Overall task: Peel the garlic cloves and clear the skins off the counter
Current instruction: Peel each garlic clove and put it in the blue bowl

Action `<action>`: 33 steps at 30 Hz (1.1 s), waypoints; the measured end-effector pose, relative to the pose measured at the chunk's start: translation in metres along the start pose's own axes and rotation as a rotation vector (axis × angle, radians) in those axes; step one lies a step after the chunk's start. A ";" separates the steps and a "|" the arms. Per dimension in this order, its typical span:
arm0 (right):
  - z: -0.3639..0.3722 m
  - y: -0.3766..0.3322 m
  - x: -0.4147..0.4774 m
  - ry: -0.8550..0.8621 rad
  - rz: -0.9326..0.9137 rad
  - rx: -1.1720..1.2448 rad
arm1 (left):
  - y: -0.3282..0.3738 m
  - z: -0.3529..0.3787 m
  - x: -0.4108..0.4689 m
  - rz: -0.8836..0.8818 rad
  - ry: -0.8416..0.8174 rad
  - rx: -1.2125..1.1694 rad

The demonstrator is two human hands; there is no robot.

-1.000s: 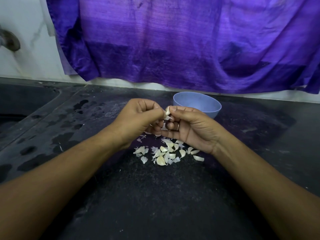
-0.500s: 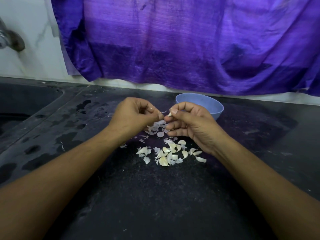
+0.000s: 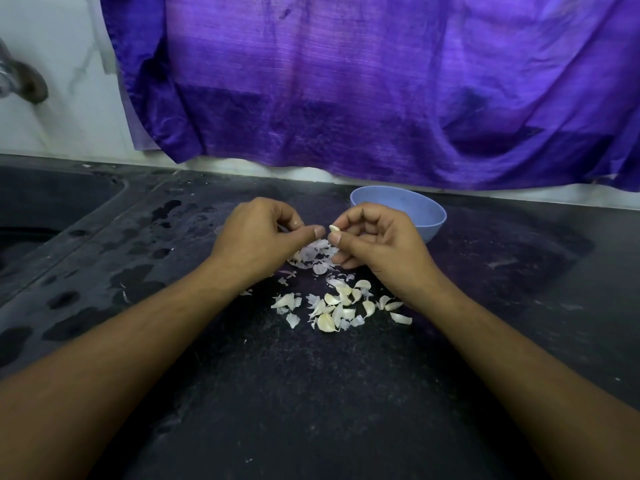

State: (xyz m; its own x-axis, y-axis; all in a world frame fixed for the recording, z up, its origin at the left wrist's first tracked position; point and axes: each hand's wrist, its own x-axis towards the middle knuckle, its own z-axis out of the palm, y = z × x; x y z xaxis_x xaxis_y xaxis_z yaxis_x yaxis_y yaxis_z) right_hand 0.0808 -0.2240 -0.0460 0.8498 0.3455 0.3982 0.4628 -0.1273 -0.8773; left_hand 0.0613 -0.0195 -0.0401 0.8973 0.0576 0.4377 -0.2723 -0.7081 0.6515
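Right hand point(image 3: 377, 247): fingertip grip closed on one garlic clove point(image 3: 334, 229), held above the counter point(image 3: 311, 393). Left hand point(image 3: 256, 237): thumb pressed to curled fingers, just beside the clove; whether it holds anything, cannot tell. Skins point(image 3: 311, 254) below the hands. Loose cloves point(image 3: 341, 306) nearer. Blue bowl point(image 3: 427, 218) behind right hand.

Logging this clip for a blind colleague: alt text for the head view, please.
Right hand pinches a garlic clove beside the left hand, above loose skins and cloves on a dark counter. A blue bowl sits behind.
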 end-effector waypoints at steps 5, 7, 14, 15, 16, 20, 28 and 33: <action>-0.003 0.003 0.000 0.039 -0.043 -0.095 | 0.003 0.002 0.000 0.026 -0.070 -0.096; -0.003 0.003 -0.001 0.037 -0.062 -0.122 | 0.006 0.003 -0.001 -0.050 -0.131 -0.323; -0.001 0.000 -0.001 0.050 -0.128 -0.244 | 0.008 0.006 -0.002 -0.266 -0.287 -0.669; -0.002 0.000 -0.001 0.054 -0.138 -0.264 | 0.008 0.006 -0.001 -0.280 -0.294 -0.685; -0.002 -0.001 -0.001 0.058 -0.157 -0.296 | 0.008 0.006 -0.001 -0.287 -0.298 -0.692; -0.003 0.000 0.000 0.079 -0.207 -0.421 | 0.009 0.010 -0.002 -0.290 -0.275 -0.688; 0.001 0.000 -0.002 0.057 -0.073 -0.198 | 0.009 0.010 -0.002 -0.251 -0.207 -0.610; 0.002 0.001 -0.002 0.068 -0.055 -0.132 | 0.011 0.012 -0.005 -0.227 -0.196 -0.599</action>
State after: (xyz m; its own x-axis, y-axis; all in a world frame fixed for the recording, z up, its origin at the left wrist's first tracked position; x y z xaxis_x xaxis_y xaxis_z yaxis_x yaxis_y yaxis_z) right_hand 0.0791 -0.2229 -0.0477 0.8355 0.2919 0.4656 0.5342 -0.2326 -0.8127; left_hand 0.0578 -0.0361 -0.0420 0.9862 -0.0095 0.1652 -0.1643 -0.1776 0.9703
